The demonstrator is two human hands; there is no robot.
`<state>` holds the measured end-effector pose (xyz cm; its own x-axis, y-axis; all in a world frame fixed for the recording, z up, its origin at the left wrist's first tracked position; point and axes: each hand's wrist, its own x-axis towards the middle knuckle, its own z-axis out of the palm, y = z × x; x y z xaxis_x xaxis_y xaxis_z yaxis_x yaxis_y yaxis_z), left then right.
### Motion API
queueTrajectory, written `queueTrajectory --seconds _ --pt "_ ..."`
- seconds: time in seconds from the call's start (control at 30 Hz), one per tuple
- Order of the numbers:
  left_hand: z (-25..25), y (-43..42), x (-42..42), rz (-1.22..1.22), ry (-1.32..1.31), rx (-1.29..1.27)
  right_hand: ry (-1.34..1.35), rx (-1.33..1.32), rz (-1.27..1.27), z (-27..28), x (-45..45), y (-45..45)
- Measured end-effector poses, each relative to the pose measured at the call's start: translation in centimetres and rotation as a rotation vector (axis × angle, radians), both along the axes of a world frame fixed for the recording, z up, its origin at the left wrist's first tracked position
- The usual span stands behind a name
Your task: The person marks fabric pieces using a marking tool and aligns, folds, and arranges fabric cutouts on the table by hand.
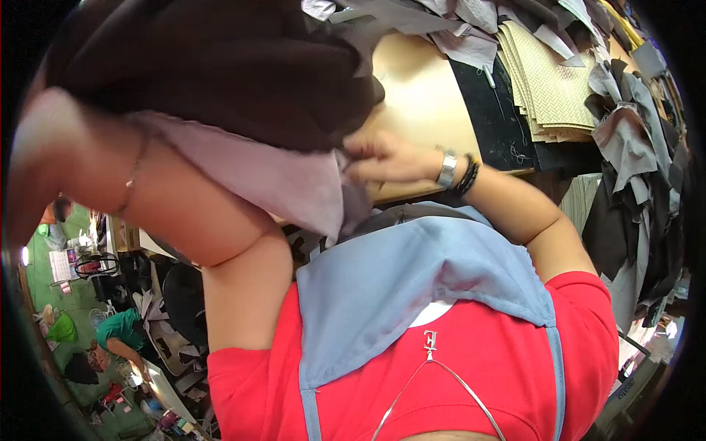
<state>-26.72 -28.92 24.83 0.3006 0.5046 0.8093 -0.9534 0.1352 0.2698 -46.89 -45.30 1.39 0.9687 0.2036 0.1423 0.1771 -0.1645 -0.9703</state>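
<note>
A large dark brown cloth (220,66) with a pale lilac-grey layer (272,173) beneath it spreads across the upper left, raised above the table. At the cloth's right edge, my right hand (390,158) is closed, with fingers and thumb bent round the border of the fabric; it is slightly blurred. My left hand (44,147) is at the far left beside the dark cloth. Motion smears it, so its fingers and any grip cannot be made out. Part of the lilac layer hangs down past my left forearm.
A pale wooden tabletop (426,95) lies ahead. Right of it are a black surface (485,103) with a thin tool and a stack of cream textured sheets (548,88). Grey and dark cloth pieces (625,147) hang at right. A person in green (121,331) works at lower left.
</note>
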Motion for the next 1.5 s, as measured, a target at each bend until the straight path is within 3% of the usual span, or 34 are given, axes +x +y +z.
queueTrajectory --seconds 0.03,0.07,0.13,0.17,0.23,0.3,0.33,0.43,0.5,0.53,0.57,0.63,0.7,0.77,0.9,0.93,1.0,1.17,1.23,1.3,1.37,1.43,1.5 --pt "0.3 0.6 0.0 0.035 -0.005 0.015 0.255 0.077 -0.064 3.2 -0.1 -1.8" --pt "0.7 1.3 0.3 0.077 -0.01 0.029 0.107 0.143 -0.261 2.0 0.7 -3.5" --pt "1.4 2.4 0.7 0.152 -0.009 0.051 0.002 0.184 -0.043 7.0 1.7 -8.3" --pt "1.7 2.8 0.8 0.188 -0.004 0.067 0.043 0.146 -0.051 9.0 1.9 -9.6" --pt "1.9 3.5 1.2 0.276 0.016 0.105 -0.497 -0.337 -0.48 10.6 3.3 -10.9" --pt "0.9 3.7 1.8 0.39 0.057 0.179 -0.583 -0.165 -0.638 12.4 2.7 -11.3" --pt "-0.3 3.6 2.3 0.48 0.102 0.262 -0.707 -0.449 -0.823 10.6 3.4 -12.9" --pt "-9.0 3.2 5.3 0.768 0.25 0.768 -0.512 -0.219 -0.797 5.7 2.7 -14.2" --pt "-16.8 1.9 4.7 0.568 0.176 1.17 -0.275 -0.052 -0.743 1.7 1.0 -13.8" --pt "-19.3 0.5 1.9 0.364 -0.006 1.264 -0.221 -0.184 -0.759 0.4 -0.3 -13.3" --pt "-19.9 -0.8 -2.4 0.154 0.034 1.454 -0.164 -0.317 -0.778 -0.6 -1.6 -12.7" --pt "-22.8 -2.1 -8.0 -0.11 0.046 1.654 0.048 -0.3 -0.757 -1.8 -3.4 -11.3" --pt "-25.0 -3.1 -11.5 -0.142 0.134 1.741 0.214 -0.195 -0.726 -3.2 -4.5 -10.2" --pt "-27.0 -3.3 -11.6 -0.186 0.204 1.768 0.085 -0.194 -0.732 -4.8 -4.8 -9.6" --pt "-29.0 -3.9 -11.1 -0.348 0.383 1.686 0.112 -0.173 -0.742 -4.4 -4.6 -9.2" --pt "-29.1 -3.8 -11.3 -0.361 0.436 1.542 0.134 -0.178 -0.732 -4.2 -4.4 -9.3" --pt "-28.5 -3.0 -10.6 -0.746 0.871 1.152 0.101 -0.117 -0.711 -4.2 -3.9 -9.2" --pt "-22.1 -1.6 -8.1 -1.034 1.057 0.509 -0.118 -0.256 -0.684 -2.4 -3.3 -7.6" --pt "-18.6 -1.4 -8.1 -1.291 1.376 0.199 -0.15 -0.229 -0.664 -2.2 -2.9 -7.2" --pt "-19.7 1.1 -4.4 -2.08 0.979 0.158 -0.128 -0.243 -0.688 -2.8 -2.1 -6.7" --pt "-18.8 1.6 -4.6 -2.147 1.056 0.02 -0.059 -0.194 -0.734 -3.3 -1.7 -6.7" --pt "-17.8 2.3 -5.2 -2.233 1.144 -0.036 -0.085 0.122 -0.754 -4.0 -0.6 -6.5" --pt "-18.4 3.2 -4.8 -2.165 1.168 0.216 -0.165 0.341 -0.781 -4.9 0.2 -6.6"
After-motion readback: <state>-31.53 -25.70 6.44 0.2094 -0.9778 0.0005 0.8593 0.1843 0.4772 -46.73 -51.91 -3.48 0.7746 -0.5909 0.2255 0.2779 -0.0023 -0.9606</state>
